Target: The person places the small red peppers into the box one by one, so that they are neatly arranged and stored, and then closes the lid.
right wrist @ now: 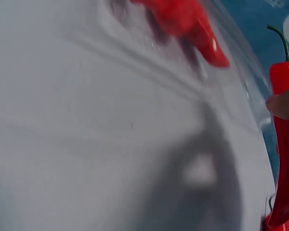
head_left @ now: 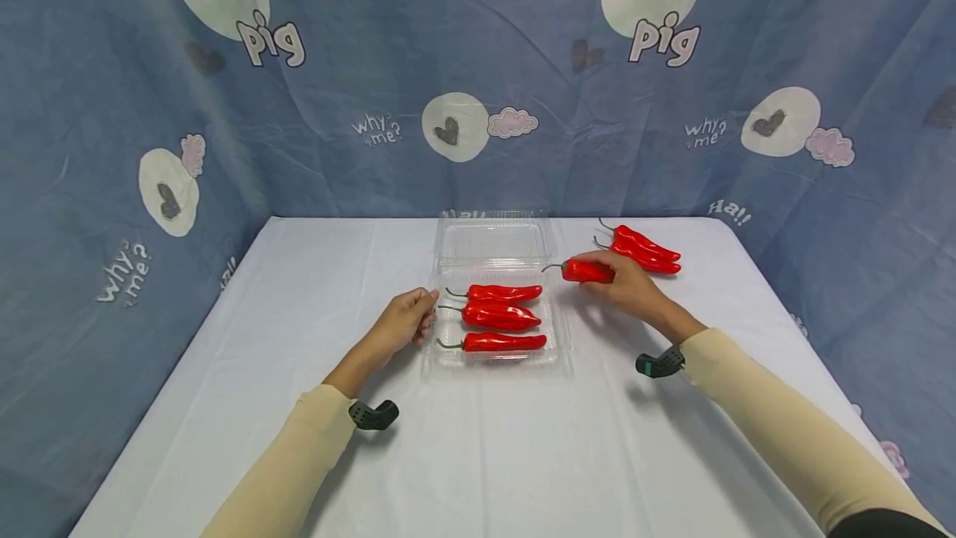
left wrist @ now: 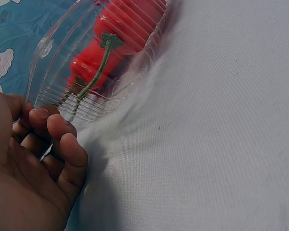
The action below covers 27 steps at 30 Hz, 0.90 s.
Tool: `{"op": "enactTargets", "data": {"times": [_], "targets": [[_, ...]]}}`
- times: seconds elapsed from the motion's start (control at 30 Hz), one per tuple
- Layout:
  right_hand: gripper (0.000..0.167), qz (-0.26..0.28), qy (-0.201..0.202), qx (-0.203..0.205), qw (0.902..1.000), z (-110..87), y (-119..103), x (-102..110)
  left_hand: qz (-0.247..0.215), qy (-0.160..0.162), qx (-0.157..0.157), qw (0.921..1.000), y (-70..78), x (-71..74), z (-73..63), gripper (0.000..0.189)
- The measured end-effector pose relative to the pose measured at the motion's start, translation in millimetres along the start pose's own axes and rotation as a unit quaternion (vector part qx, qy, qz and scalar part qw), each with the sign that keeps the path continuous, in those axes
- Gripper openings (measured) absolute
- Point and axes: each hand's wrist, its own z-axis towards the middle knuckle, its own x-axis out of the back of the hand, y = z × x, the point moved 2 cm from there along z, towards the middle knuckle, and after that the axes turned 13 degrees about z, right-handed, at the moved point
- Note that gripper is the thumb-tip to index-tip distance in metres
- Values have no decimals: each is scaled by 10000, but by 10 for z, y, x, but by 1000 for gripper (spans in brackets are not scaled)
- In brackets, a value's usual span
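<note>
A clear plastic clamshell box [head_left: 558, 358] lies open on the table, its lid [head_left: 493, 243] folded back away from me. Three red chili peppers rest in its base, stems to the left; the nearest pepper [head_left: 504, 342] lies a little apart from the other two. My left hand [head_left: 403, 320] pinches the left rim of the box between thumb and fingers, beside the green stems [left wrist: 98, 72]. Above the table, just right of the box, my right hand [head_left: 633, 287] grips another red chili pepper [head_left: 586, 271], its stem pointing left. In the right wrist view, the thumb presses across this pepper [right wrist: 286, 159].
Two more red chili peppers [head_left: 646, 249] lie together at the table's back right. A white cloth covers the table [head_left: 493, 455]. Blue printed curtains [head_left: 478, 40] hang behind and along both sides.
</note>
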Motion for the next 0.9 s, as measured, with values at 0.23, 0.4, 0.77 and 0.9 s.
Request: {"op": "enactTargets", "data": {"times": [0.23, 0.4, 0.77, 0.9], "targets": [[47, 67, -140, 45, 9999, 78, -37, -178, 15, 6, -37, 10000, 8, -4, -5, 43], [47, 73, -299, 179, 9994, 94, -110, -279, -8, 14, -27, 10000, 6, 1, -9, 44], [46, -40, -467, 300, 9984, 146, -274, -489, 10, 8, -23, 10000, -14, 0, -8, 45], [47, -230, -508, 286, 9980, 165, -349, -571, -32, 0, -47, 10000, -7, 0, -10, 44]]}}
